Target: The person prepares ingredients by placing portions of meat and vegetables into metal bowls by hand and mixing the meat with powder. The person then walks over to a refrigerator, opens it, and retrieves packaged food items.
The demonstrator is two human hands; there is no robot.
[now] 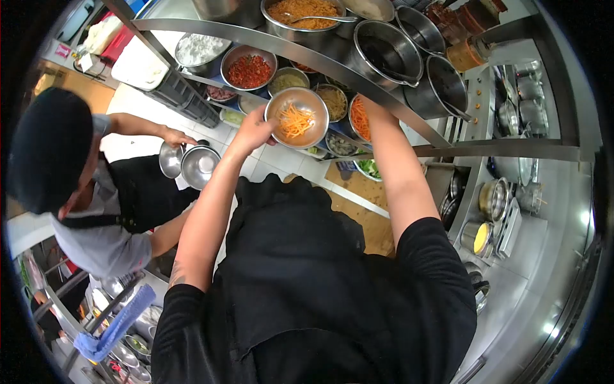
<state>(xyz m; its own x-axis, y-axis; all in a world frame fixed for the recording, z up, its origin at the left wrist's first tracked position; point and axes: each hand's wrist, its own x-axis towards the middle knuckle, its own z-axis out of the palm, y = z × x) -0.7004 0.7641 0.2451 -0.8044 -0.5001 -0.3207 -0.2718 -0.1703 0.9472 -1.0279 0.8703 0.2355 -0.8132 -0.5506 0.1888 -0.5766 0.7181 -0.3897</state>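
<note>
Shelving of grey steel (281, 48) spans the space ahead of you, round dark metal pots (384, 45) near its upper front edge. At your left, a co-worker in a black cap (102, 211) holds round steel bowls (199, 168). Your right hand (369, 107) reaches behind that edge, beside a round metal tub of orange strips (350, 116); its fingers are hidden, so you cannot tell their state. Your left hand (256, 132) clamps the rim of a shallow steel bowl (299, 96), over the lower shelf's front edge, yellow-orange shreds (295, 121) inside.

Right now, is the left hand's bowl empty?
No: orange shreds lie in the upright bowl, with bare metal around them.
</note>
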